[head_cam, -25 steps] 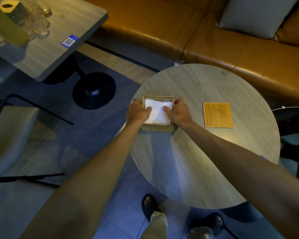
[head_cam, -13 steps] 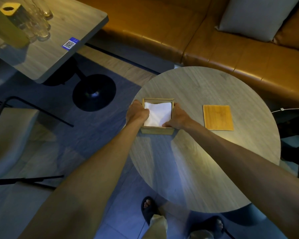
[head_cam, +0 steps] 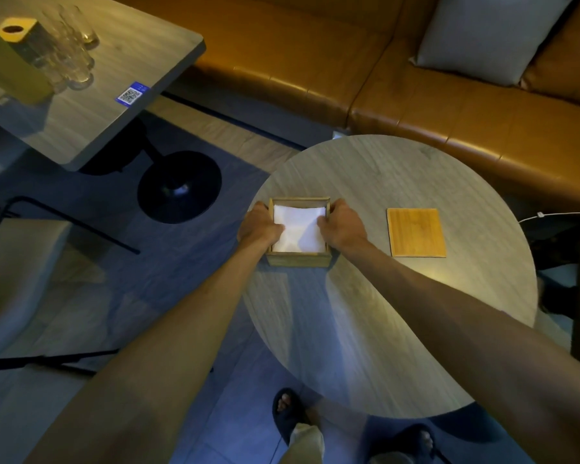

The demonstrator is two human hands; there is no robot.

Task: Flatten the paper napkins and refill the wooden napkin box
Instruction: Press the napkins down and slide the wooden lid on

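Observation:
The wooden napkin box [head_cam: 298, 260] stands open-topped near the left edge of the round table [head_cam: 382, 329]. A stack of white paper napkins [head_cam: 301, 229] lies inside it, with a slight crease across the top sheet. My left hand [head_cam: 260, 226] holds the box's left wall, fingers outside and thumb in on the napkins. My right hand [head_cam: 344, 226] does the same at the right wall, its thumb pressing the napkins' right edge. The flat square wooden lid [head_cam: 416, 232] lies on the table to the right of the box.
An orange leather sofa [head_cam: 416, 95] with a grey cushion [head_cam: 482, 35] runs behind the table. A second table [head_cam: 81, 105] at upper left carries glasses [head_cam: 71, 58] and a yellow block. Its black base [head_cam: 180, 187] and a chair frame stand on the floor at left.
Both thumbs slid back inward over the napkins after my right hand had drawn out to the box's right wall. The box and lid stayed in place.

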